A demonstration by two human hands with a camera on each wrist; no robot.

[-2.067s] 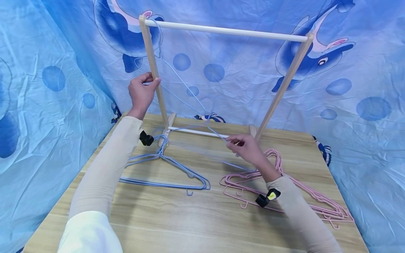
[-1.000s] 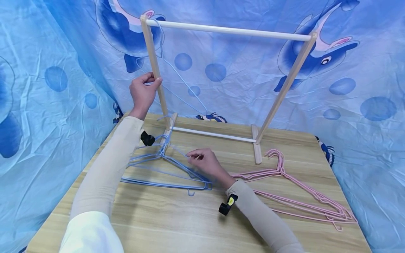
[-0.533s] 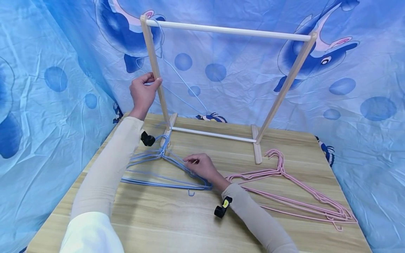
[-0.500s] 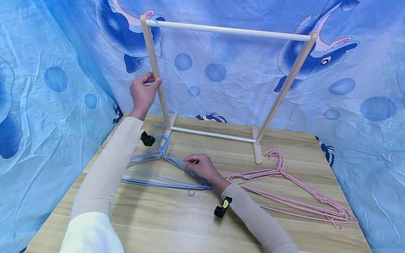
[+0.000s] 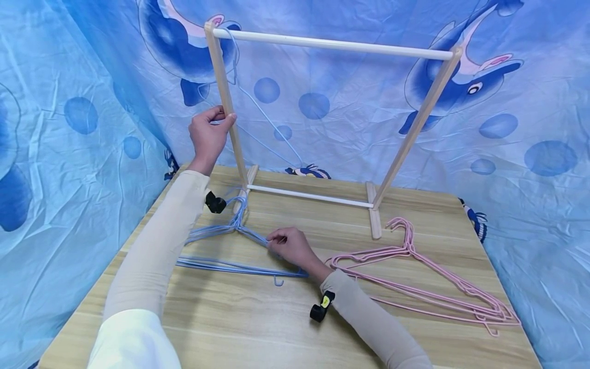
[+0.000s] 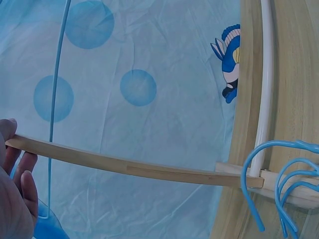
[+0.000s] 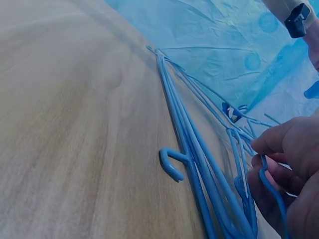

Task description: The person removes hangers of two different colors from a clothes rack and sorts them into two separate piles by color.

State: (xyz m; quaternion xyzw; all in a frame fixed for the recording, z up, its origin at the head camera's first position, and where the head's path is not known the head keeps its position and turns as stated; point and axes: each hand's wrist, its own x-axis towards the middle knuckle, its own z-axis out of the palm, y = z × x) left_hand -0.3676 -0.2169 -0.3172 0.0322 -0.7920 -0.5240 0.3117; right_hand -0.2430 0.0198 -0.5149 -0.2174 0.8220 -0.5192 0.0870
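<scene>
My left hand [image 5: 208, 134] pinches the left wooden post [image 5: 220, 77] of a clothes rack between thumb and fingers. A blue wire hanger [image 6: 59, 59] hangs from the rack's white top rod [image 5: 332, 44], close beside that post. Low over the table, my right hand [image 5: 295, 248] pinches the shoulder of another blue hanger [image 7: 273, 190]. This one lies over a stack of blue hangers [image 7: 187, 119], their hooks gathered at the left foot of the rack. My right hand hides the right end of the stack in the head view.
Several pink hangers [image 5: 408, 246] lie stacked on the right of the wooden table [image 5: 258, 328]. The rack's lower white bar [image 5: 309, 195] runs near the table's back edge. A blue patterned curtain [image 5: 502, 169] encloses the back and sides.
My right hand has carried the blue hanger leftward from beside the pink hangers and lowered it onto the blue stack. My left hand has stayed on the post.
</scene>
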